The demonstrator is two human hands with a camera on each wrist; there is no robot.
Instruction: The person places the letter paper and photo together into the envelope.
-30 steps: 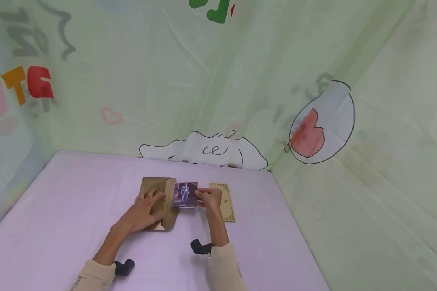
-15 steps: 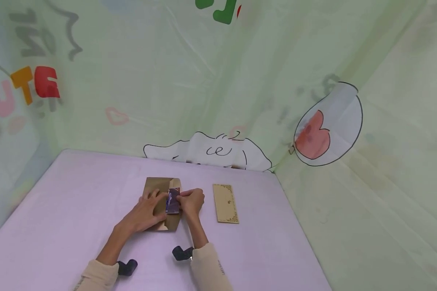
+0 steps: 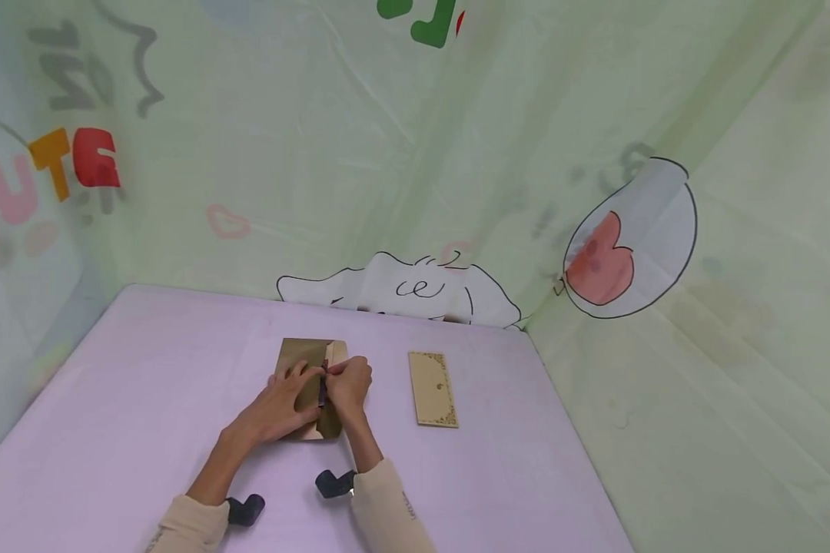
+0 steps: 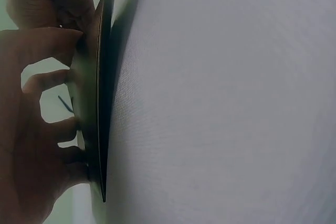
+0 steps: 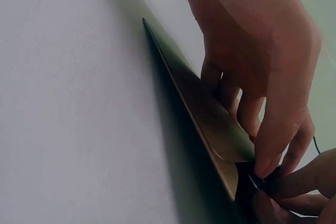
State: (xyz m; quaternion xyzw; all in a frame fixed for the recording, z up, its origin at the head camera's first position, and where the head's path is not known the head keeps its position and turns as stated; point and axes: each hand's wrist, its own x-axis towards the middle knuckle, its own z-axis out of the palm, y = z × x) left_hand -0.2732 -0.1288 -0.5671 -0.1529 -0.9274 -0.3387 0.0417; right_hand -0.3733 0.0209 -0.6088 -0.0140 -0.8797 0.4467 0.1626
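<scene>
A brown paper envelope [image 3: 297,352] lies on the table with its flap side to the right. My left hand [image 3: 277,405] rests across it, fingers spread, the thumb and index fingertips at the opening. My right hand [image 3: 349,384] pinches a photo card [image 3: 322,393] at that opening. Only a narrow dark strip of the card shows; the rest is hidden inside the envelope. In the right wrist view the envelope [image 5: 210,124] tilts up from the cloth, and both hands' fingertips meet at its mouth. The left wrist view shows the envelope [image 4: 92,93] edge-on under the left fingers.
A tan rectangular card [image 3: 434,390] with brown ornamental corners lies to the right of the hands. A pale lilac cloth [image 3: 519,476] covers the table. Printed fabric walls [image 3: 304,169] enclose the back and sides.
My right hand has moved left and slid the photo card into the envelope; its picture was in full view one second ago. My left hand has stayed on the envelope.
</scene>
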